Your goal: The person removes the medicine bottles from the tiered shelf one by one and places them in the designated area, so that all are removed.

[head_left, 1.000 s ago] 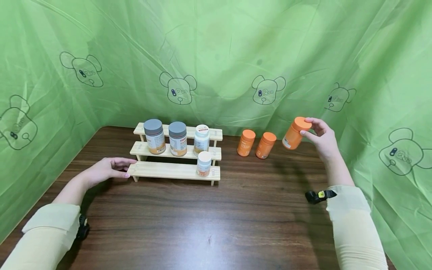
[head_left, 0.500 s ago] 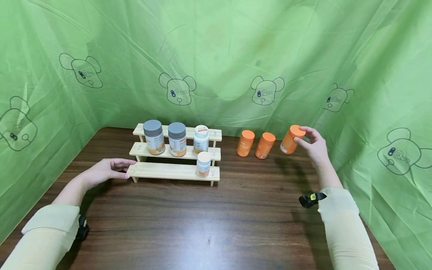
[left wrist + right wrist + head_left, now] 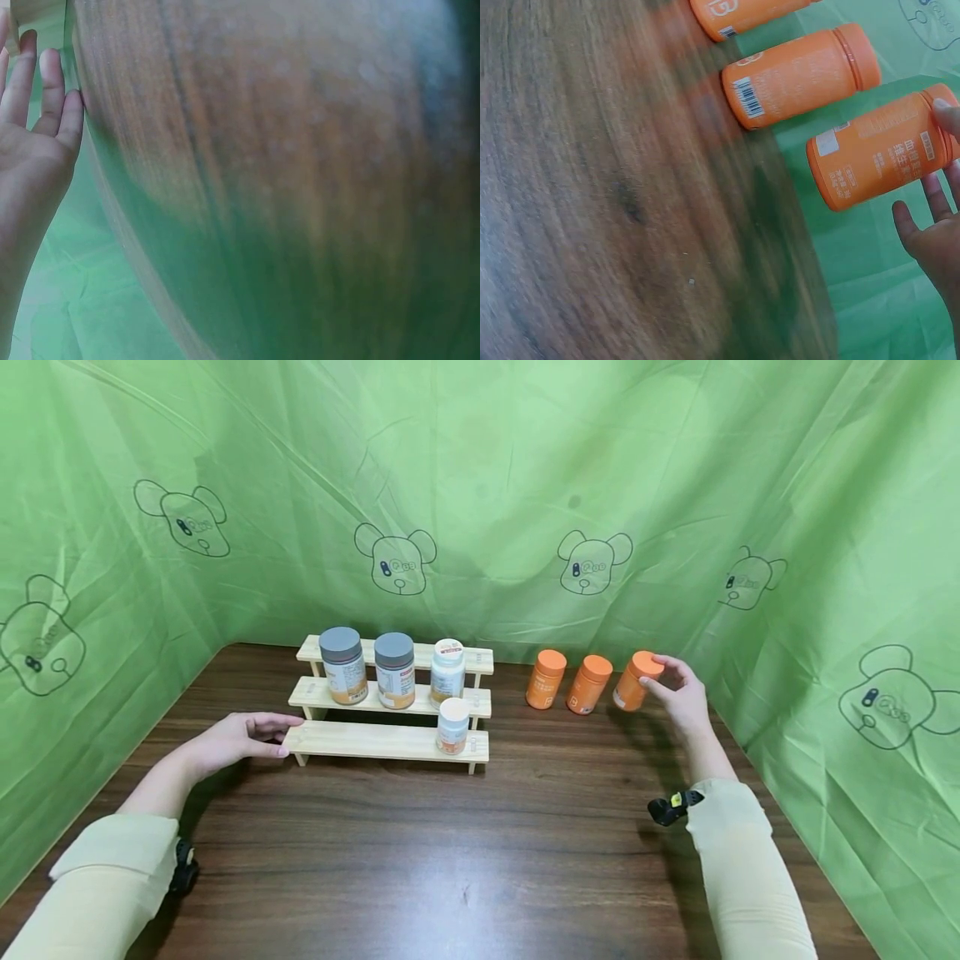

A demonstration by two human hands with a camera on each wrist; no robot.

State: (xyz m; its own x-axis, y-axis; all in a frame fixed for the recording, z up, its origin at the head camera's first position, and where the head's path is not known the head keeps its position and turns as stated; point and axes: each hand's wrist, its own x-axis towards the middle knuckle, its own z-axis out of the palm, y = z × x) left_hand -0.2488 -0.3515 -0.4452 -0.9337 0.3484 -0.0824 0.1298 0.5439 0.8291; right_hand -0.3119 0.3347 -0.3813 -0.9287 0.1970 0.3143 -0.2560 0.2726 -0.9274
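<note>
My right hand (image 3: pixel 678 693) pinches an orange supplement bottle (image 3: pixel 630 692) by its lid, thumb in front. Slightly tilted, this bottle is the rightmost of a row of three; whether its base touches the table cannot be told. Beside it, two matching bottles (image 3: pixel 589 685) (image 3: pixel 546 681) stand upright. In the right wrist view the held bottle (image 3: pixel 881 154) shows white print. At the left, my left hand (image 3: pixel 232 745) touches the near left end of a three-step wooden rack (image 3: pixel 360 740). Its fingers (image 3: pixel 52 90) look fairly straight and relaxed in the left wrist view.
Two grey-lidded jars (image 3: pixel 344 681) (image 3: pixel 394 683) and a white bottle (image 3: pixel 447 677) stand on the rack's middle step. A smaller white bottle (image 3: pixel 453 731) stands on the lowest step, right end. Green cloth (image 3: pixel 480 485) hangs behind and beside the brown wooden table (image 3: pixel 420 852).
My right hand has moved left and down with the orange bottle, bringing it close beside the other two. The left hand has stayed at the rack's end.
</note>
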